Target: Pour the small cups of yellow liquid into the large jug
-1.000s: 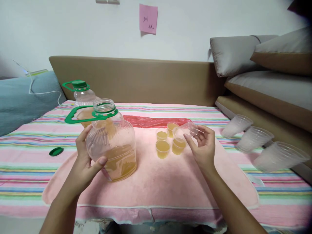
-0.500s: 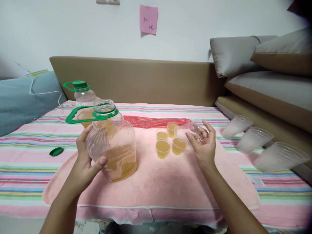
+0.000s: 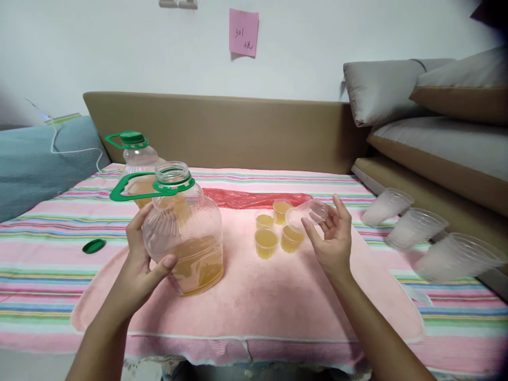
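My left hand is wrapped round the side of a large clear plastic jug with a green handle ring and an uncapped mouth. Yellowish liquid fills its lower part, and the jug stands nearly upright. In my right hand is a clear plastic cup, tipped on its side with its rim pointing left. It hangs just above several small cups of yellow liquid, among them a front cup and a right-hand cup. No liquid shows in the held cup.
Behind stands a second jug, capped in green. A loose green cap lies at left. Red plastic lies along the back. Stacks of clear cups lean at right beside piled cushions. A pink mat covers the front.
The cup in my right hand has turned slightly, and the fingers have shifted on it. My left hand and the jug stay in place; the view has moved slightly.
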Demonstrator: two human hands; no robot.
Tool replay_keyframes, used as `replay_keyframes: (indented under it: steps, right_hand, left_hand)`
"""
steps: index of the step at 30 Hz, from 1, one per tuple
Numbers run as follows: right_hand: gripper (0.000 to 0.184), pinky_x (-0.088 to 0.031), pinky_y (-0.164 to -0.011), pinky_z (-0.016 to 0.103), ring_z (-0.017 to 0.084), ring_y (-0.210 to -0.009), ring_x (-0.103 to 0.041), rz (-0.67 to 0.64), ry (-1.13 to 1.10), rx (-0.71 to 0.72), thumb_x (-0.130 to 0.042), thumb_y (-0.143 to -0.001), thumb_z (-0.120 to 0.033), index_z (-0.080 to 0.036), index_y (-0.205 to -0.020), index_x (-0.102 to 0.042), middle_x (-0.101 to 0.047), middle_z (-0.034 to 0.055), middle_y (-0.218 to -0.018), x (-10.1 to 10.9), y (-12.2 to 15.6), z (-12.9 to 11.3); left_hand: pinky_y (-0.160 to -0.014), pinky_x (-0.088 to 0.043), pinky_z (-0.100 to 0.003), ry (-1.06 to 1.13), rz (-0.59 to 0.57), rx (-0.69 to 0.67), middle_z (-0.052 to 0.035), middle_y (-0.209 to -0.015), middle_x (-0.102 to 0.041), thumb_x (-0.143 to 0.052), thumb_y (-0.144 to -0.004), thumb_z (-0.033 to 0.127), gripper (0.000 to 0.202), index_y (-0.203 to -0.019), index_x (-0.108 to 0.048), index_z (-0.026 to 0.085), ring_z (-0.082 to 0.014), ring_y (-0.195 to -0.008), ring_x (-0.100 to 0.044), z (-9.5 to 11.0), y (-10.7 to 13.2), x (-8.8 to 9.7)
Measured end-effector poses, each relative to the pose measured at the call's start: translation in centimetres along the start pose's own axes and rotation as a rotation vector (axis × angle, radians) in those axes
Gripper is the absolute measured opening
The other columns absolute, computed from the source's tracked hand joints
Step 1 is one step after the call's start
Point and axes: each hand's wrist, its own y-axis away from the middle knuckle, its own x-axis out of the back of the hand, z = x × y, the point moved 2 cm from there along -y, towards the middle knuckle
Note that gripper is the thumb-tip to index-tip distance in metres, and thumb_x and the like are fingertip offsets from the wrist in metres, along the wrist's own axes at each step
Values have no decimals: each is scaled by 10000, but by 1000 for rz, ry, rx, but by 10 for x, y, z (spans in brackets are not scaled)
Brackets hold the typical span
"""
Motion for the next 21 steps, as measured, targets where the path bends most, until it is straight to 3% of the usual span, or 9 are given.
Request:
replay_keyframes:
  steps: [4, 8, 12, 17, 21]
  right_hand:
    - [428, -587, -1084, 479, 285, -1289, -636, -42, 65, 5, -832, -965, -379, -308, -1369, -709, -641, 82, -1367, -3, 1, 0]
    - [566, -561, -1133, 486, 282, -1338, -618, 32, -68, -85, -870, -934, -364, -312, -1450, -642, -606, 87, -1452, -6, 2, 4]
    - [454, -556, -1140, 500, 291, -1296, -644, 14, -70, -158, -881, -916, -418, -259, -1307, -717, -654, 99, -1356, -8, 3, 4]
    - [695, -566, -1121, 515, 310, -1321, -631, 70, -127, -195, -916, -867, -441, -286, -1471, -610, -618, 112, -1426, -7, 1, 1]
    - [811, -576, -1092, 473, 301, -1267, -649, 121, -183, -322, -972, -789, -435, -299, -1498, -601, -626, 79, -1291, -3, -1, 5]
  left_hand:
    - [-1254, -305, -769, -3, -3, 2, -141, -1729, -288, -720, -849, 755, 1027, -1659, -222, 366, -489, -1581, -345, -1, 0, 0]
    - [-1261, -303, -758, -3, -4, 0, -140, -1735, -276, -713, -857, 752, 1024, -1663, -212, 368, -482, -1587, -335, -2, 0, 0]
    - [-1264, -287, -761, 2, -7, -1, -141, -1735, -271, -712, -865, 745, 1012, -1664, -214, 371, -479, -1590, -326, -2, 0, 0]
    - [-1230, -315, -793, -24, -2, -17, -126, -1732, -278, -706, -877, 735, 985, -1663, -213, 404, -489, -1576, -347, 2, -1, -1]
    - [-1231, -329, -778, -48, -2, -19, -125, -1731, -279, -685, -895, 733, 968, -1666, -204, 400, -481, -1577, -357, 5, -1, -1]
